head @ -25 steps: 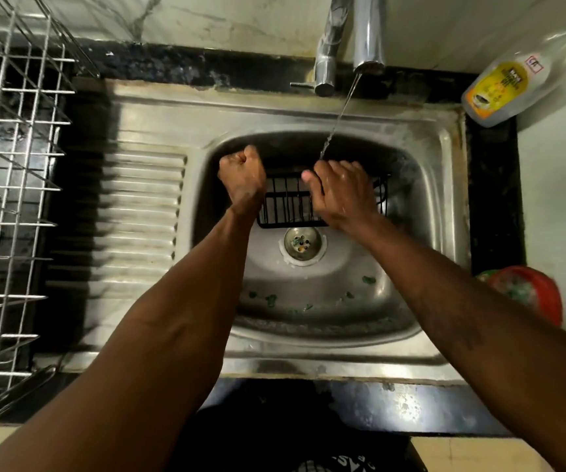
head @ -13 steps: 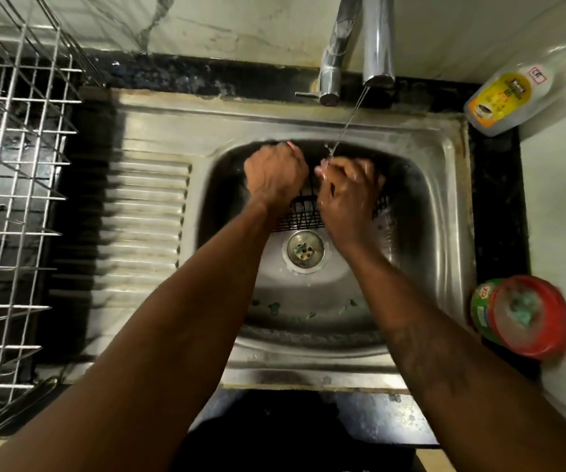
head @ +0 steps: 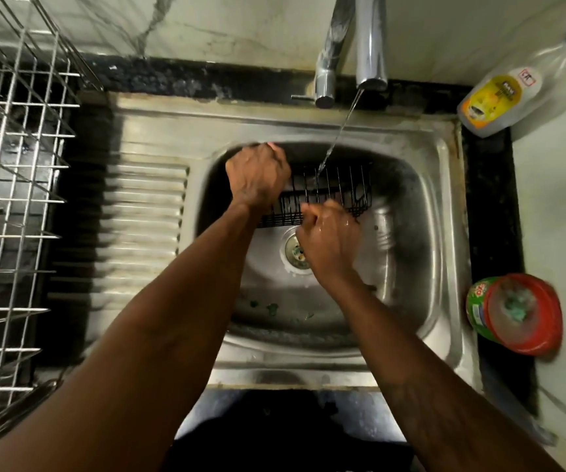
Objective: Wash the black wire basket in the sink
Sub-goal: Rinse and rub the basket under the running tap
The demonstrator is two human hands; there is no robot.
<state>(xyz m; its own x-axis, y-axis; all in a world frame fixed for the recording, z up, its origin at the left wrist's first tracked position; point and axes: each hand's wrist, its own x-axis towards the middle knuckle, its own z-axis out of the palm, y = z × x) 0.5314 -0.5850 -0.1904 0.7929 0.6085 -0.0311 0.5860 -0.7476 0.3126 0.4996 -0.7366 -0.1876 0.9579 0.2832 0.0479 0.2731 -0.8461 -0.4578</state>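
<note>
Right hand (head: 329,243) has slid down the basket (head: 337,185), half hiding the drain (head: 290,251).

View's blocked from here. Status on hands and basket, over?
Left hand grips black wire basket at left end. Right hand curled at its near rim, grip hidden. Basket in sink, under tap stream. No obstruction seen.
</note>
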